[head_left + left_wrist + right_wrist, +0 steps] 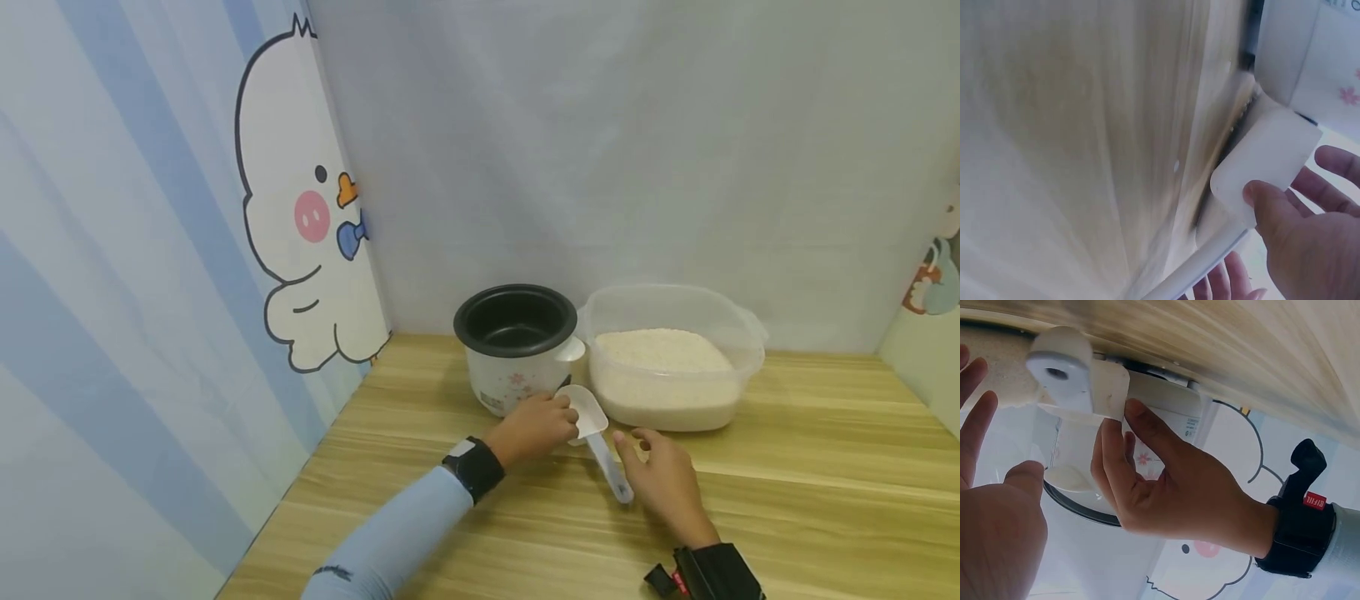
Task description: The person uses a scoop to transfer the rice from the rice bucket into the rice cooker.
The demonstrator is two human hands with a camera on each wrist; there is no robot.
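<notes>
A white plastic scoop (588,419) lies on the wooden table (825,500) in front of a white rice cooker (516,350) with a black inner pot. My left hand (561,417) pinches the scoop's bowl (1266,162) between thumb and fingers. My right hand (639,446) hovers with straight fingers just right of the scoop's handle (611,473), holding nothing. In the right wrist view, the left hand (1124,419) grips the bowl's edge, and the handle's end with its hole (1059,370) points at the camera.
A clear plastic tub (670,358) holding white rice stands right of the cooker, close to the scoop. Curtain walls with a cartoon duck (300,217) close off the left and back. Both wrists wear black bands (474,467).
</notes>
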